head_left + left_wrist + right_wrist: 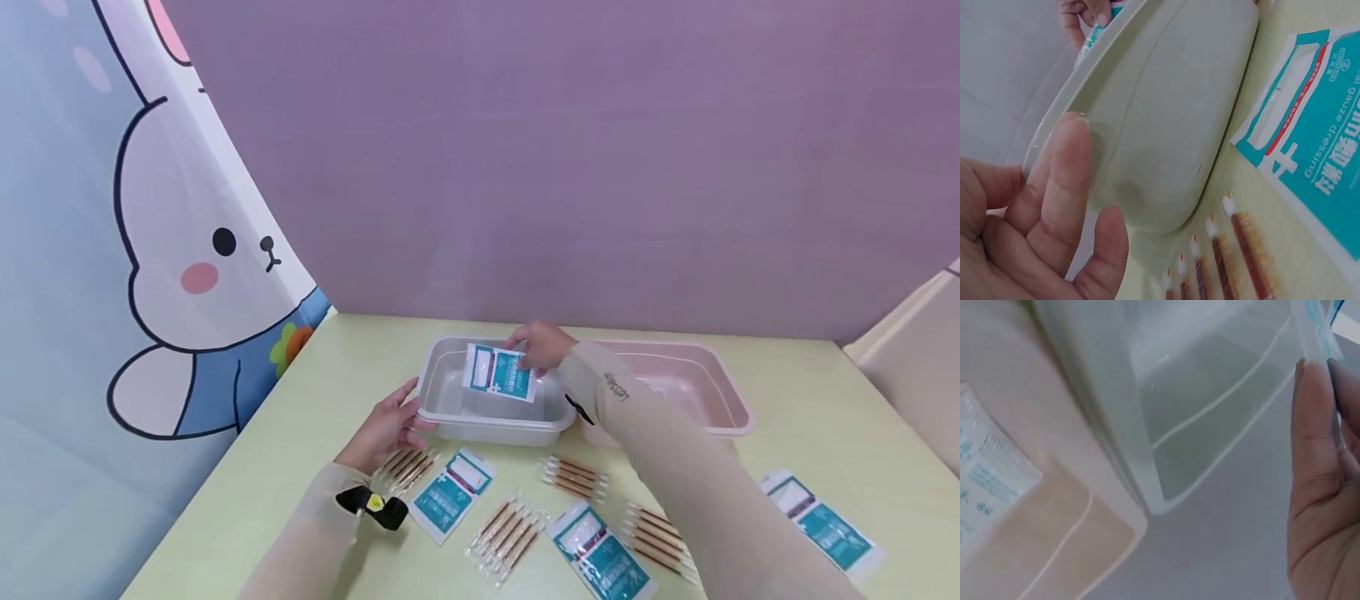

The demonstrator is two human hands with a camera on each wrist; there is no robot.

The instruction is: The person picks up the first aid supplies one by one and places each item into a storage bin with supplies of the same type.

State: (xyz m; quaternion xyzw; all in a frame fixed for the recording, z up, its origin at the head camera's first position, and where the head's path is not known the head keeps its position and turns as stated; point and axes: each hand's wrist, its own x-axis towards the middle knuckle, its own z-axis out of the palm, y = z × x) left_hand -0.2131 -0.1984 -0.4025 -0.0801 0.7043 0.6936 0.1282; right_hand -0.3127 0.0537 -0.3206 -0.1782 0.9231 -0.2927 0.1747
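My right hand [546,344] pinches a white and teal gauze dressing packet [491,379] between thumb and fingers, above the inside of a grey plastic basin [491,429]. At the basin's left end my left hand [385,433] grips the rim; the left wrist view shows its fingers [1063,181] curled under the lip. Against the grey basin's right side stands a pink basin [731,400], partly behind my right sleeve. A pale packet [991,469] lies in the pink basin in the right wrist view.
Gauze packets lie in front, one at left [452,495], one in the middle [602,557], one at right [825,523]. Among them are clear sachets of brown swabs, including a left sachet [408,471] and a middle sachet [507,537]. A purple panel [562,167] rises behind the table.
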